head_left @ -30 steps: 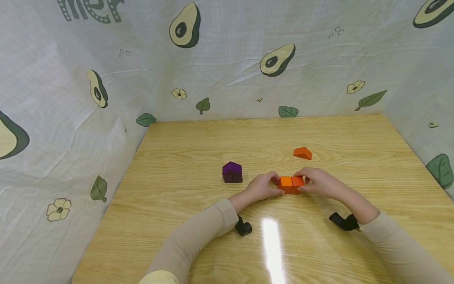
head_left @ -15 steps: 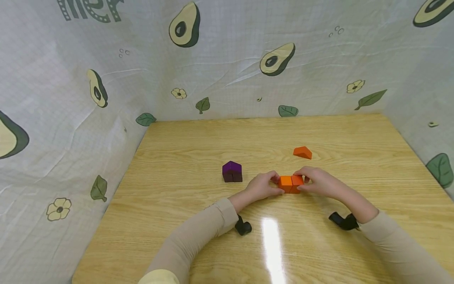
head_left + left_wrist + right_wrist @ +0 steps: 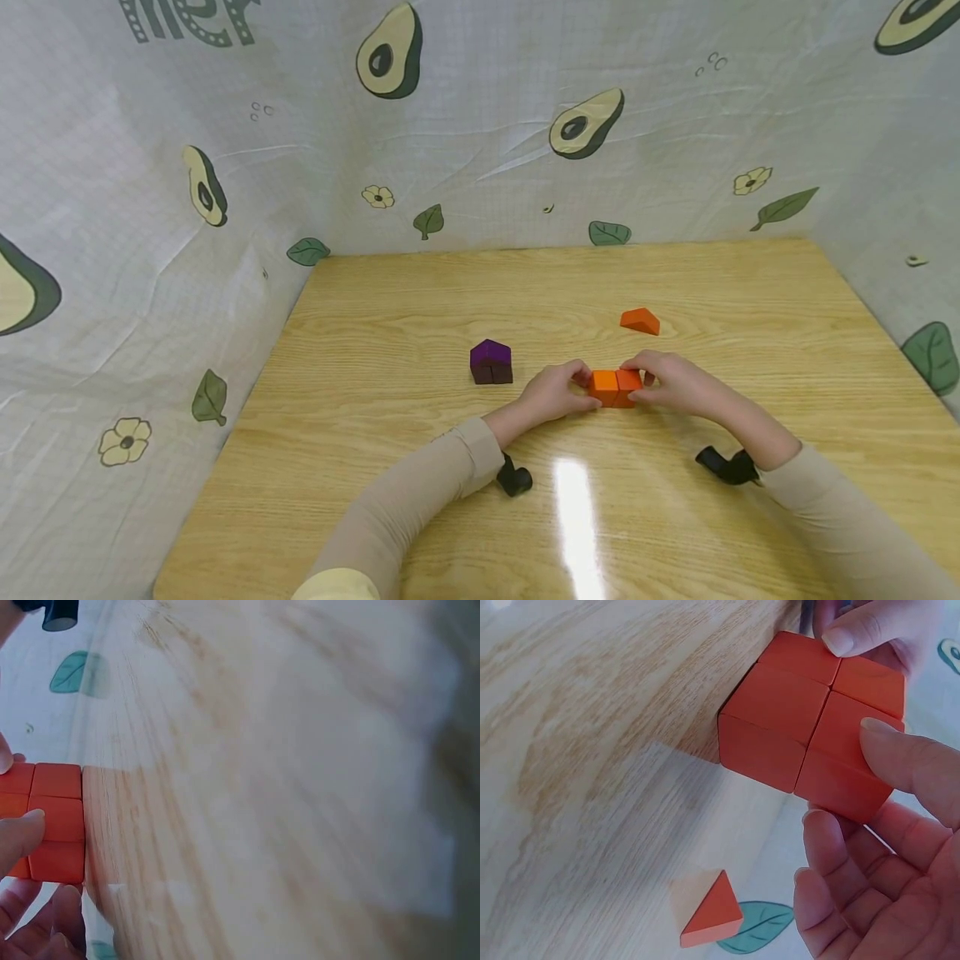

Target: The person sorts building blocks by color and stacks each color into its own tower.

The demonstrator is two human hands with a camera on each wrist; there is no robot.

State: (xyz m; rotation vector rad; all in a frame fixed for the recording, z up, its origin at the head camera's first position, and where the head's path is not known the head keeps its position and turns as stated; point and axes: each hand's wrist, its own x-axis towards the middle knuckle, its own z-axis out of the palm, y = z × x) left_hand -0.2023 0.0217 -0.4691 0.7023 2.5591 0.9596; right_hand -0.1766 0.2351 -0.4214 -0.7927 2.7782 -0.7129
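Several orange cube blocks point(image 3: 604, 389) stand on the table pressed side by side and stacked two high, with narrow seams between them. My left hand point(image 3: 553, 392) pinches the left side of the stack between thumb and fingers. On the right side, my right hand point(image 3: 677, 385) pinches it likewise. In the right wrist view, the right thumb point(image 3: 907, 761) lies across one face of an upper cube, with fingers round the far side. The left wrist view shows the cubes point(image 3: 58, 819) at its left edge, partly behind a thumb.
Beyond the stack lies an orange triangular block point(image 3: 641, 322) on the wooden table point(image 3: 420, 300). To the left stands a small house-shaped group of blocks point(image 3: 491, 358), purple on top and dark brown below. A printed avocado cloth point(image 3: 480, 167) hangs around the table.
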